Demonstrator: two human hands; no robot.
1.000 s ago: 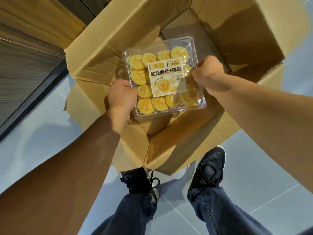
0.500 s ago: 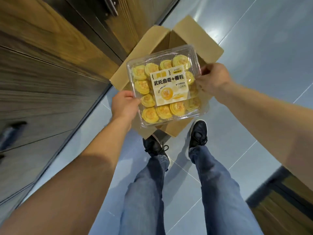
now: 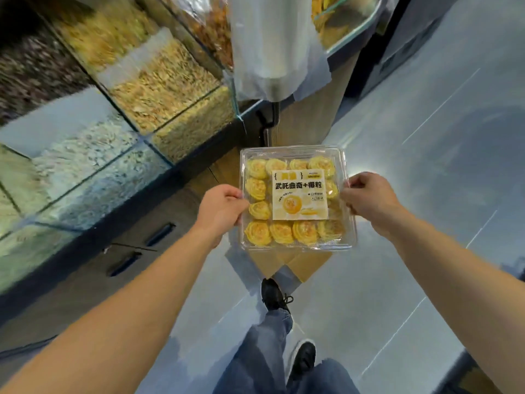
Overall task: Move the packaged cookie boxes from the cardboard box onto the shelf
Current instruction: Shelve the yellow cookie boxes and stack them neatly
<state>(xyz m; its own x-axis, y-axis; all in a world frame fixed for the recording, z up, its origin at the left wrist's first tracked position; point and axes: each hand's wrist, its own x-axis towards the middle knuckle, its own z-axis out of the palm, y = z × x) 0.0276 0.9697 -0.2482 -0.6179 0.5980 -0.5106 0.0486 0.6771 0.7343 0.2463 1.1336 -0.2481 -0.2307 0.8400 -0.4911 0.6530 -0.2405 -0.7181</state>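
Note:
A clear plastic cookie box [image 3: 297, 199] with yellow swirl cookies and a cream label is held level in the air in front of me. My left hand [image 3: 220, 210] grips its left edge and my right hand [image 3: 366, 199] grips its right edge. Below the cookie box, part of the brown cardboard box [image 3: 292, 265] shows on the floor, mostly hidden by the cookie box. No shelf with cookie boxes is in sight.
Glass bulk bins [image 3: 136, 89] filled with grains and snacks run along the left, above dark cabinet drawers [image 3: 142, 245]. A hanging roll of plastic bags [image 3: 272, 44] is ahead at the top. Grey tiled floor [image 3: 412, 166] spreads to the right. My legs and shoes are below.
I have stood up and lifted the cookie box out of the cardboard box. The view has risen from the open box on the floor to the glass bins.

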